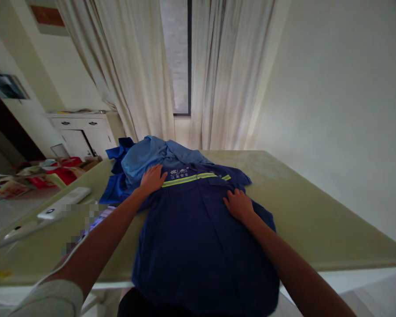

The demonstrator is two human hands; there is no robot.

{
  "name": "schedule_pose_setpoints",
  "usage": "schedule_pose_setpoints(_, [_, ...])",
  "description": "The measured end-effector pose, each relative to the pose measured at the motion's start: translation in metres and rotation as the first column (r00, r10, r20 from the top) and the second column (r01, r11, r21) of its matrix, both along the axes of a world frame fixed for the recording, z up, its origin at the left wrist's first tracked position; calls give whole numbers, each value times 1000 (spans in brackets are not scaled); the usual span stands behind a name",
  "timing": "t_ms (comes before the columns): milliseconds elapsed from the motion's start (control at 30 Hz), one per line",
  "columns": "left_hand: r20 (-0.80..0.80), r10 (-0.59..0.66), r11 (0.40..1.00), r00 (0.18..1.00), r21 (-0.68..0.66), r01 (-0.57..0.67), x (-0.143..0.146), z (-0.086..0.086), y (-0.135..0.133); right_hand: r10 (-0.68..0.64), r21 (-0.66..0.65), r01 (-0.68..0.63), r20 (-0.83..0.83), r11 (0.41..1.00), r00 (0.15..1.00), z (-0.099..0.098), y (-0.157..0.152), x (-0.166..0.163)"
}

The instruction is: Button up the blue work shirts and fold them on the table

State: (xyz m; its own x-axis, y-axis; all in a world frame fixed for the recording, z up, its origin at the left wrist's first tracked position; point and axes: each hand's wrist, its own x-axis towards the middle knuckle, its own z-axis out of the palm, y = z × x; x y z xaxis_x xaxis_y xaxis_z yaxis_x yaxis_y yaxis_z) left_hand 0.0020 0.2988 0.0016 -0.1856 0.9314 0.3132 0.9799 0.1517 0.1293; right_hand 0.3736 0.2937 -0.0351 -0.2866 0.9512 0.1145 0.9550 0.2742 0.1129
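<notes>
A navy work shirt (201, 237) with a yellow-and-silver reflective stripe and white lettering lies front up on the table, its lower part hanging over the near edge. My left hand (153, 179) rests flat on its left shoulder area, beside the stripe, fingers stretched out. On the right side of the chest, below the stripe, my right hand (239, 204) lies on the cloth with its fingers spread. Behind the shirt is a heap of lighter blue clothing (152, 156), with brighter blue cloth (114, 188) at its left.
The table (303, 207) has a greenish top. At its left lie a white power strip (64, 203) with a cable and a partly blurred purple item (102, 215). Red bags (64, 172) stand on the floor by a white cabinet (82, 132). Curtains (135, 66) hang behind.
</notes>
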Motion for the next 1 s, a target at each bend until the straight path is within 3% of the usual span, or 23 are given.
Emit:
schedule_pose_setpoints(133, [70,-58,985,996,-156,68,16,-3,29,40,-136,-25,107,990,993,8,-51,20])
schedule_pose_setpoints(200, [98,-119,966,988,-218,137,19,-5,34,95,-171,-81,75,982,993,13,-55,36])
schedule_pose_setpoints(333, [78,-303,916,950,-251,313,26,-13,44,68,48,-62,-145,997,987,17,-2,68])
schedule_pose_setpoints(433, [229,-398,838,888,-303,454,35,-19,53,77,182,-25,-289,983,954,6,54,66])
schedule_pose_setpoints(533, [356,-379,826,854,-286,486,40,-22,55,77,40,-69,-261,997,962,-8,81,41])
schedule_pose_setpoints(600, [360,-434,825,826,-208,525,34,-16,51,123,-60,-136,-182,989,976,-9,83,22])
schedule_pose_setpoints(667, [298,-482,844,824,-94,528,23,-1,49,168,-43,-175,-124,984,978,4,86,10])
schedule_pose_setpoints(733, [195,-449,891,872,24,454,14,23,55,180,83,-172,-107,982,978,31,100,1])
schedule_pose_setpoints(867, [-2,-218,958,976,191,214,24,69,86,150,302,-89,-183,949,972,91,151,-24])
schedule_pose_setpoints(933, [-37,-142,957,989,249,147,43,72,96,167,323,-92,-212,942,963,104,166,-39])
schedule_pose_setpoints(1000, [-59,-231,933,971,268,238,62,54,92,240,317,-166,-212,934,947,99,164,-46])
